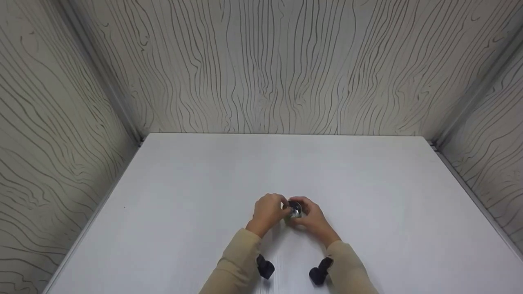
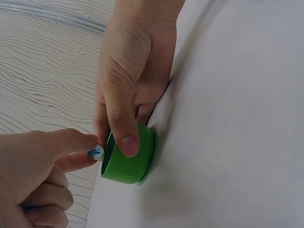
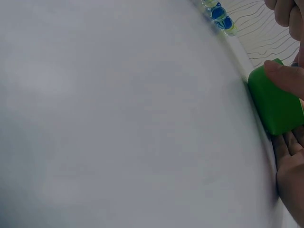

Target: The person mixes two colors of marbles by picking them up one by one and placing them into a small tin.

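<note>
My right hand (image 1: 312, 216) holds a small green cup (image 2: 135, 164) close over the white table, its thumb along the outside and its other fingers on the far side. In the left wrist view the cup lies tipped across the picture, and its inside is hidden. At the rim, my left hand (image 2: 40, 175) pinches a clear marble with a blue swirl (image 2: 96, 152) between thumb and forefinger. From the head view the marble is mostly covered by fingers, while the cup's dark mouth (image 1: 295, 209) shows between both hands.
Several clear marbles with blue and yellow-green in them (image 3: 218, 13) sit in a row on the white table (image 1: 184, 183), at the top of the right wrist view. Wood-grain panels (image 1: 261, 73) enclose the table's back and sides. Dark wrist cameras (image 1: 265, 267) hang below both sleeves.
</note>
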`<control>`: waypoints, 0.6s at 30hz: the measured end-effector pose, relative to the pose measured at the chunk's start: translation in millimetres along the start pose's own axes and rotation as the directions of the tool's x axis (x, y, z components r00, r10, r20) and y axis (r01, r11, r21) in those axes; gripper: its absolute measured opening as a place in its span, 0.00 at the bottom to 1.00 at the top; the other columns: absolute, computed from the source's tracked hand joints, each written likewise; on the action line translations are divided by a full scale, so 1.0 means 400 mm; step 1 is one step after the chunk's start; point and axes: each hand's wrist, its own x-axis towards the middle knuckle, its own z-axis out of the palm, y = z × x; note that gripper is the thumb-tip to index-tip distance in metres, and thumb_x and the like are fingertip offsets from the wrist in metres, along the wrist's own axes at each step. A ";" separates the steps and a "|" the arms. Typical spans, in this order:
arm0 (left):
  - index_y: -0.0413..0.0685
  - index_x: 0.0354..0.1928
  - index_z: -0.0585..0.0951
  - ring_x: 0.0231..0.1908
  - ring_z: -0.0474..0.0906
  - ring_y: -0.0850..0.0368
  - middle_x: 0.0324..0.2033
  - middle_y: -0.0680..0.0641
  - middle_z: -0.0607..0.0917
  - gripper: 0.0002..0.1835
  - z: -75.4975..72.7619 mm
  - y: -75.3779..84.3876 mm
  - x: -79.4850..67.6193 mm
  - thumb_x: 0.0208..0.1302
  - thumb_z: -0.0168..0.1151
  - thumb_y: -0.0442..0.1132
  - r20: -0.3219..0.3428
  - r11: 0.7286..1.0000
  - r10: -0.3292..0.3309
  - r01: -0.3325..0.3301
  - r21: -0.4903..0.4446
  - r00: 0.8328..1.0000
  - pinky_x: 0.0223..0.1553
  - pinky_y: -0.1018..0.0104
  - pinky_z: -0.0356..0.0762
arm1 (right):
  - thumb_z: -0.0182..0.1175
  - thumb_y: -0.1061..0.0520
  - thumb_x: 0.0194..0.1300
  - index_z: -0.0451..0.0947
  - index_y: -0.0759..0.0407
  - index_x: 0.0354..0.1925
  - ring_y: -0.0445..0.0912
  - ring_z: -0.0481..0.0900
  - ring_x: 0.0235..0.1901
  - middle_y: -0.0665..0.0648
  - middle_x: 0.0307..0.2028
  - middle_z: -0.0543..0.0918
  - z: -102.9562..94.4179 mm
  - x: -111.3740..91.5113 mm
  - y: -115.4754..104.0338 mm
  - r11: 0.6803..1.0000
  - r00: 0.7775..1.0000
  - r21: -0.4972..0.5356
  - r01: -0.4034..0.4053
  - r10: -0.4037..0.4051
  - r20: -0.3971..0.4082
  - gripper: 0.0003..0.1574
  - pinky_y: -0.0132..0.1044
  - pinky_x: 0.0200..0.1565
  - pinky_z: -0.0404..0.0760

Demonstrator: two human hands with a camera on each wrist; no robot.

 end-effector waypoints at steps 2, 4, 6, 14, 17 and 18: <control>0.47 0.36 0.88 0.22 0.64 0.65 0.24 0.53 0.84 0.08 0.001 0.000 0.001 0.56 0.68 0.42 0.002 1.000 0.000 -0.001 0.003 1.000 0.22 0.74 0.60 | 0.67 0.69 0.49 0.71 0.67 0.58 0.63 0.69 0.66 0.68 0.59 0.77 0.001 0.001 0.001 1.000 1.000 0.002 0.002 -0.002 -0.002 0.36 0.53 0.70 0.62; 0.47 0.35 0.88 0.22 0.64 0.65 0.25 0.53 0.85 0.08 0.003 0.001 0.001 0.56 0.68 0.42 0.001 1.000 0.000 0.000 0.000 1.000 0.23 0.73 0.61 | 0.67 0.69 0.49 0.71 0.67 0.58 0.62 0.69 0.66 0.68 0.59 0.77 0.001 0.000 0.001 1.000 1.000 -0.005 0.003 -0.003 -0.002 0.35 0.52 0.69 0.62; 0.47 0.35 0.88 0.22 0.65 0.64 0.25 0.53 0.85 0.08 0.005 0.001 0.000 0.56 0.69 0.42 0.007 1.000 -0.003 0.003 -0.004 1.000 0.23 0.73 0.62 | 0.67 0.69 0.49 0.71 0.67 0.58 0.62 0.69 0.65 0.68 0.58 0.77 0.001 0.000 0.001 1.000 1.000 -0.007 0.007 -0.007 -0.004 0.35 0.53 0.69 0.62; 0.47 0.34 0.88 0.23 0.65 0.64 0.28 0.51 0.88 0.08 0.011 -0.005 -0.003 0.55 0.69 0.43 0.002 1.000 0.006 -0.006 0.008 1.000 0.24 0.73 0.63 | 0.67 0.68 0.50 0.72 0.66 0.58 0.61 0.69 0.65 0.67 0.58 0.77 0.003 -0.002 -0.002 1.000 1.000 -0.012 0.002 -0.002 -0.012 0.34 0.53 0.69 0.62; 0.48 0.34 0.88 0.22 0.64 0.65 0.27 0.51 0.88 0.08 0.008 -0.007 -0.004 0.55 0.69 0.43 -0.014 1.000 0.018 -0.018 0.019 1.000 0.23 0.73 0.64 | 0.66 0.69 0.50 0.71 0.67 0.58 0.61 0.70 0.65 0.68 0.58 0.77 0.003 -0.002 -0.002 1.000 1.000 -0.009 0.002 -0.002 -0.011 0.35 0.53 0.69 0.63; 0.48 0.34 0.88 0.21 0.64 0.65 0.26 0.52 0.88 0.08 0.008 -0.008 -0.004 0.55 0.69 0.43 -0.020 0.999 0.023 -0.022 0.023 1.000 0.23 0.73 0.64 | 0.66 0.70 0.49 0.71 0.67 0.58 0.61 0.69 0.66 0.68 0.59 0.77 0.003 -0.001 -0.003 1.000 1.000 -0.002 0.000 0.000 -0.008 0.35 0.52 0.69 0.63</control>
